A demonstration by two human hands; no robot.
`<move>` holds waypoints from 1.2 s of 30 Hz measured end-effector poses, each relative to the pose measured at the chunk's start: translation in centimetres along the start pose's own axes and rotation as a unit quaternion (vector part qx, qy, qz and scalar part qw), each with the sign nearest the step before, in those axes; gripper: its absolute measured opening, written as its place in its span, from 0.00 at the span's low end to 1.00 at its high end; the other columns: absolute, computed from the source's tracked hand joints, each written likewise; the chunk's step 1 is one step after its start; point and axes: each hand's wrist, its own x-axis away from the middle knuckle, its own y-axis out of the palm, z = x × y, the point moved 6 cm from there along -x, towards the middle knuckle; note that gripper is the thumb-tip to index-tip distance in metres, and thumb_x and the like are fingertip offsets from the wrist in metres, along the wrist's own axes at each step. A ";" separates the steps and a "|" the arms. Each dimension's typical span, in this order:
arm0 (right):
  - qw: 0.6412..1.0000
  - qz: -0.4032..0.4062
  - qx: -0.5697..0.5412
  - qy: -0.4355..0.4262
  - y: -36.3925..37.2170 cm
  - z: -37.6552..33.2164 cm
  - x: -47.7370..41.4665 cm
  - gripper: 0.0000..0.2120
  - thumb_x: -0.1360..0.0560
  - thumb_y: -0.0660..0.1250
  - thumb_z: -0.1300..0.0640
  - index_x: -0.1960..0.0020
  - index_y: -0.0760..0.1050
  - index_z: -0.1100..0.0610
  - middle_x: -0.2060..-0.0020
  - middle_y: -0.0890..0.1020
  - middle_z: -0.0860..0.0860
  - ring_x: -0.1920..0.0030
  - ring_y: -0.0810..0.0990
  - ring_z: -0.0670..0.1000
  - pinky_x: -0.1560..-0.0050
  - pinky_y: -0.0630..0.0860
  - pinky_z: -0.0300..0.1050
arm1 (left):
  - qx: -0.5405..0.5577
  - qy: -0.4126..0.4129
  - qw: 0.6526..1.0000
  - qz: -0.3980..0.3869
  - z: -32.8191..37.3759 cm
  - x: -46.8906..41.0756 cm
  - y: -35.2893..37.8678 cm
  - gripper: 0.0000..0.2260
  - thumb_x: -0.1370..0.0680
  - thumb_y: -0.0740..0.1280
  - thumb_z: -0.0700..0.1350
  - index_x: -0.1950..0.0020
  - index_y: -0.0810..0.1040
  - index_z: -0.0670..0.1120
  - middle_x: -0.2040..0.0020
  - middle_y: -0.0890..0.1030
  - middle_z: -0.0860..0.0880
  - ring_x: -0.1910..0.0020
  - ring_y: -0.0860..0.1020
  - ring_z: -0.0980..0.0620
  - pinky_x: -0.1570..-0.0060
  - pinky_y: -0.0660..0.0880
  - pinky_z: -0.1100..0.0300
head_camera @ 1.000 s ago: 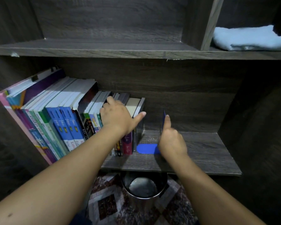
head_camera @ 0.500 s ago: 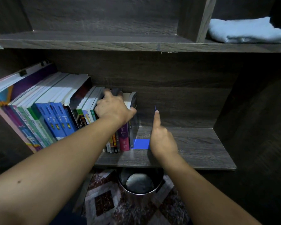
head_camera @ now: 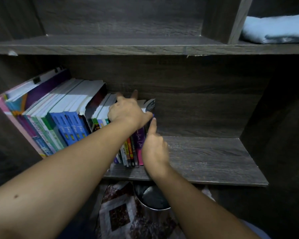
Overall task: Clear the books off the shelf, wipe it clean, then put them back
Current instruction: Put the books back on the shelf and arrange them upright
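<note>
Books (head_camera: 67, 121) fill the left half of the shelf (head_camera: 205, 163), spines toward its front edge, with tall ones at the left end and small paperbacks at the right end of the row.

Nearest, on the floor below the front edge, lies a patterned rug (head_camera: 121, 216). A round metal bin (head_camera: 152, 199) stands on it, partly tucked under the shelf.

Both bare forearms reach up over that front edge. The right hand (head_camera: 154, 150) sits at the right end of the row, just beside a purple paperback (head_camera: 139, 140). Its forefinger points straight up along a blue bookend (head_camera: 153, 115), of which only a sliver shows at the fingertip. The other fingers are folded under. Whether they grasp the bookend I cannot tell, since the hand hides it.

Just beyond, the left hand (head_camera: 128, 111) grasps the small paperbacks from above. Its fingers are hooked over their top edges toward the back, and its thumb is down the right side, against a dark-covered book (head_camera: 150, 105) that ends the row. The two hands nearly touch there.

The right half of the shelf is bare wood as far as the back panel (head_camera: 197, 109).

Farther up, the upper shelf (head_camera: 110, 47) runs across, split by an upright divider. In its right corner lies a folded pale blue towel (head_camera: 274, 30).
</note>
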 end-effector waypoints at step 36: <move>0.969 -0.188 -0.161 0.001 5.7 4.5 -1.9 0.35 0.19 0.60 0.57 0.24 0.43 0.36 0.42 0.79 0.58 0.55 0.75 0.50 0.51 0.70 0.41 | -0.070 0.300 0.930 0.198 -3.9 5.0 3.8 0.54 0.49 0.75 0.70 0.32 0.65 0.42 0.35 0.72 0.39 0.36 0.71 0.39 0.35 0.64 0.45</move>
